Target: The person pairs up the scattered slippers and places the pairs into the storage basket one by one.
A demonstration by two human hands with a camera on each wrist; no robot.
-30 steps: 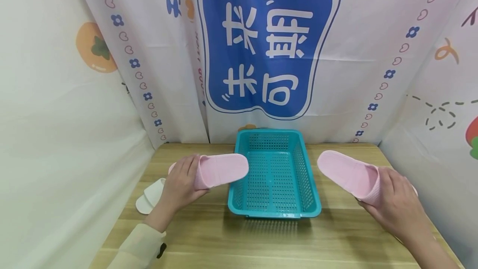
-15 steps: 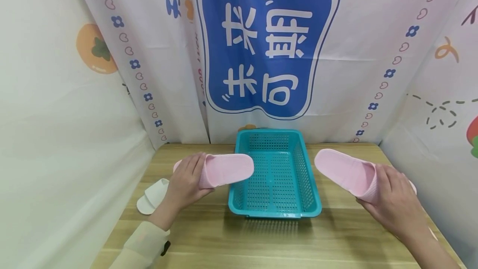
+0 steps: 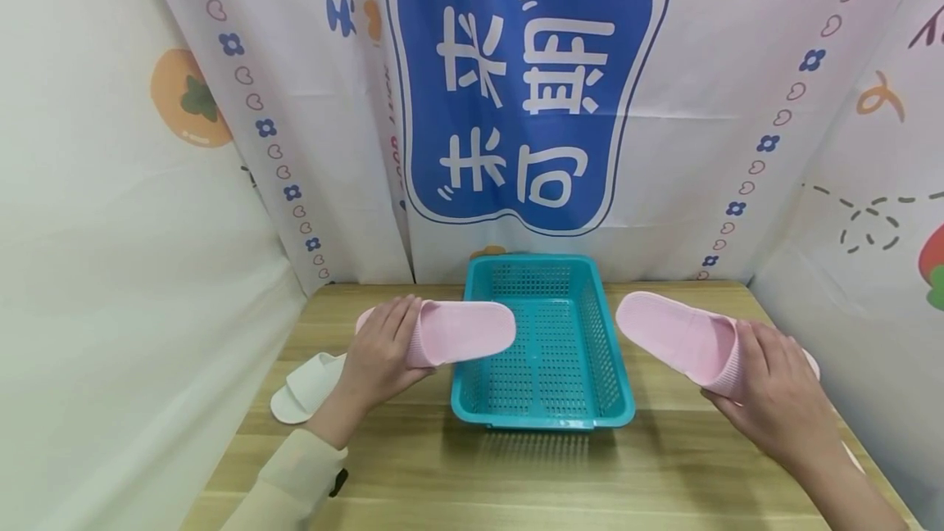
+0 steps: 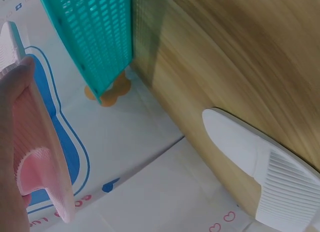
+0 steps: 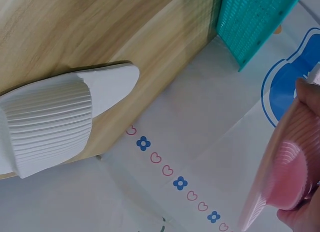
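Pink slippers are held one in each hand above a wooden table point(image 3: 516, 465): the left hand point(image 3: 379, 351) grips one slipper point(image 3: 460, 332) over the left rim of a teal basket point(image 3: 542, 351), the right hand point(image 3: 774, 400) grips the other slipper point(image 3: 674, 337) just right of it. White slipper point(image 3: 302, 388) lies far left.

Left hand point(image 3: 382, 351) bare, its forearm in a pale cream sleeve with a ribbed cuff; a small dark patch under that cuff, perhaps a strap; right hand point(image 3: 778, 400) bare, wrist uncovered.
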